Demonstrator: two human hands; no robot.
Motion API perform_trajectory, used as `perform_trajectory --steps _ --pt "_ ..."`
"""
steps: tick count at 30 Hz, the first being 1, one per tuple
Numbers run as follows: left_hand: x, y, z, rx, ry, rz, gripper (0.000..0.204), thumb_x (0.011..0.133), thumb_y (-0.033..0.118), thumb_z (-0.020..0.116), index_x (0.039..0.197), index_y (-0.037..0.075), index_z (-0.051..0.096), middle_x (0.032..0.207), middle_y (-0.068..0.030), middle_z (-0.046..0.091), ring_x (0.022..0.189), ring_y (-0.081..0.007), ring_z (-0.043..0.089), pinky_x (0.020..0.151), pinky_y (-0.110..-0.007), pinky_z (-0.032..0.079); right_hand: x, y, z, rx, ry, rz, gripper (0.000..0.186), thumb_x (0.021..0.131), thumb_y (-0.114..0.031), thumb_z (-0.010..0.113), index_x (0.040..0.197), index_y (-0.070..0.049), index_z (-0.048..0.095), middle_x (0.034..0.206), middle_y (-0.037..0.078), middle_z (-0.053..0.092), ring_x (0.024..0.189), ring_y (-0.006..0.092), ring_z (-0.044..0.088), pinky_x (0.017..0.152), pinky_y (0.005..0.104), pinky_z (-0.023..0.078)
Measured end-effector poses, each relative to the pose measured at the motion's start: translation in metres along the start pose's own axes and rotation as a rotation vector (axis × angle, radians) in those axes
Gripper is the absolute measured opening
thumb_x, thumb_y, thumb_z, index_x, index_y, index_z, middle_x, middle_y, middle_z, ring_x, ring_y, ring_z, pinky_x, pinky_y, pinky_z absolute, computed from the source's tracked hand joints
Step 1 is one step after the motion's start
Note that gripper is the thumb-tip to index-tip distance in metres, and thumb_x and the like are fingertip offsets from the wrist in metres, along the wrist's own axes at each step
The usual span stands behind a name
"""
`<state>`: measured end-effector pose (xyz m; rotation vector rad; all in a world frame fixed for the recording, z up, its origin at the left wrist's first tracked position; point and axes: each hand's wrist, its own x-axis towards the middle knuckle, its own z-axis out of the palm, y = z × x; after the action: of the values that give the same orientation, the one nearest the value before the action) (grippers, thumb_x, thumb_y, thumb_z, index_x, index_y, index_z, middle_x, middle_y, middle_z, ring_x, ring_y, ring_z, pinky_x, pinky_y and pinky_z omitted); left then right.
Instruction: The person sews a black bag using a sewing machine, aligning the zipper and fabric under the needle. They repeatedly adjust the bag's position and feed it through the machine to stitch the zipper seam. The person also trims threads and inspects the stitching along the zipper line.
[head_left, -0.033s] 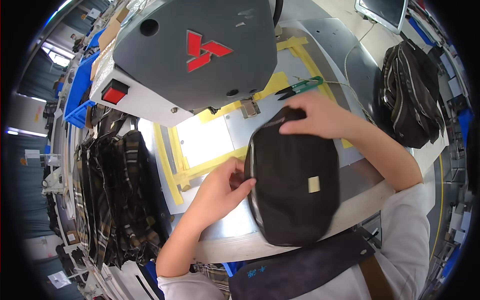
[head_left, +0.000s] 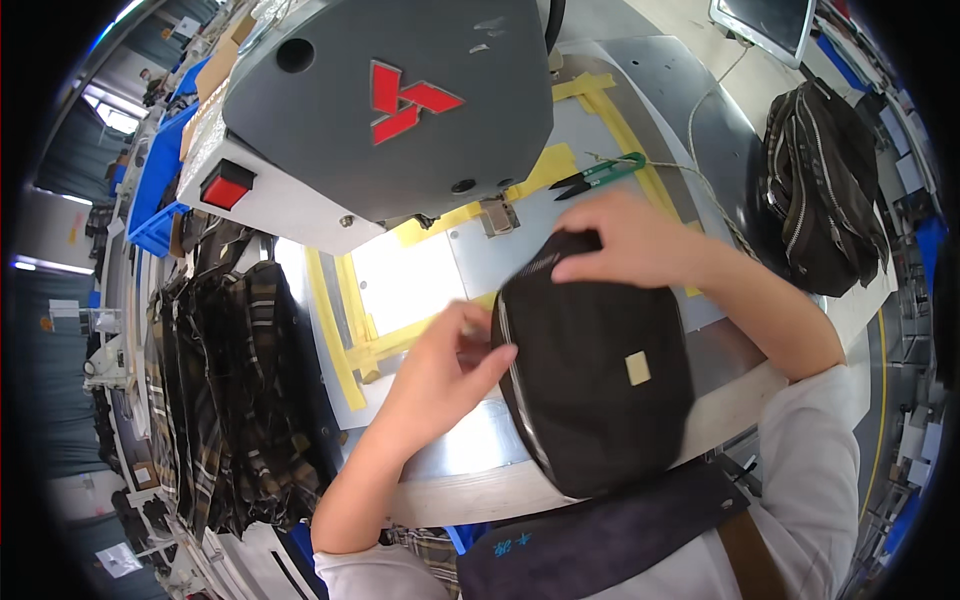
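A black fabric pouch (head_left: 585,400) lies at the near edge of the work table, its long side running toward me. A zipper follows its left edge, and a small cream patch (head_left: 638,368) sits on its upper face. My left hand (head_left: 440,380) pinches the zipper edge between thumb and fingers; the fingertips are partly hidden behind it. At the pouch's far end, my right hand (head_left: 635,240) is closed on the fabric, thumb on top. Just beyond that hand, green-handled thread snips (head_left: 605,176) rest on the plate.
A grey sewing machine head (head_left: 400,110) overhangs the table, its metal clamp (head_left: 498,217) just beyond the pouch. Yellow tape (head_left: 420,335) borders the plate. Plaid and black fabric pieces (head_left: 235,380) hang at left. Black zippered bags (head_left: 825,190) are stacked at right, below a monitor (head_left: 765,25).
The pouch has turned a little, its near end swinging right. My right hand has drawn slightly nearer to me along with the pouch's far end; my left hand stays at the zipper edge.
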<state>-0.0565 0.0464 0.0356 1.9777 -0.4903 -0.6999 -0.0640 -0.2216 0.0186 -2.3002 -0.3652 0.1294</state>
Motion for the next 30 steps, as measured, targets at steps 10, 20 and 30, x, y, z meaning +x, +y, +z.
perform_trajectory --steps 10,20,30 --pt "0.042 -0.010 0.010 0.141 0.121 0.170 0.021 0.086 0.014 0.071 0.097 0.001 0.058 0.074 -0.0102 0.058 0.060 -0.0210 0.051 0.059 -0.029 0.044 -0.003 -0.014 0.011 0.236 0.022 0.061 0.026 0.083 -0.019 0.070 0.101 -0.002 0.063 0.094 0.013 0.064 0.091 0.0291 0.062 0.081 0.0355 0.048" --pt "0.049 -0.018 0.018 -0.009 0.173 0.263 0.012 0.091 0.009 0.065 0.099 0.001 0.060 0.082 -0.0047 0.053 0.076 -0.0151 0.053 0.068 -0.030 0.045 0.004 -0.013 0.034 0.001 0.322 -0.193 0.014 0.082 -0.015 0.072 0.088 -0.004 0.066 0.081 0.010 0.065 0.074 0.0297 0.061 0.065 0.0380 0.047" --pt "0.043 -0.017 0.018 0.245 0.434 0.629 0.014 0.086 0.003 0.067 0.100 0.003 0.064 0.087 -0.0078 0.055 0.079 -0.0212 0.056 0.068 -0.031 0.047 0.003 -0.022 0.033 0.525 0.164 0.204 0.012 0.090 -0.013 0.067 0.094 -0.002 0.065 0.089 0.004 0.065 0.081 0.0121 0.060 0.073 0.0275 0.047"
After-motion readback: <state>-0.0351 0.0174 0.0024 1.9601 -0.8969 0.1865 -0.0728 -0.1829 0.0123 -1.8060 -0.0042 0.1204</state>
